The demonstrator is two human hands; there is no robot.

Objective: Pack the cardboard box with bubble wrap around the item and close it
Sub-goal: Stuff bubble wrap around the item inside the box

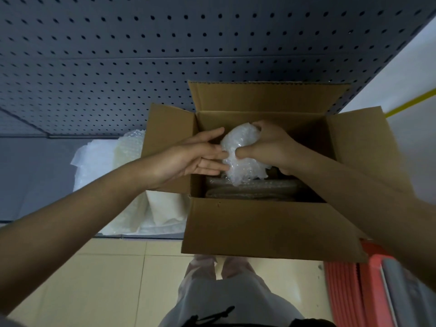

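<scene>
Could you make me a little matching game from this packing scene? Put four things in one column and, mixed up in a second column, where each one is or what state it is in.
Things:
1. box
2. bubble wrap wad
3. left hand
4. white sheets

Places or states:
A. open palm, fingers touching the wad's side
B. flaps spread open
C. piled on the shelf left of the box
D. gripped by the right hand above the box opening

Pairs: 1-B, 2-D, 3-A, 4-C
</scene>
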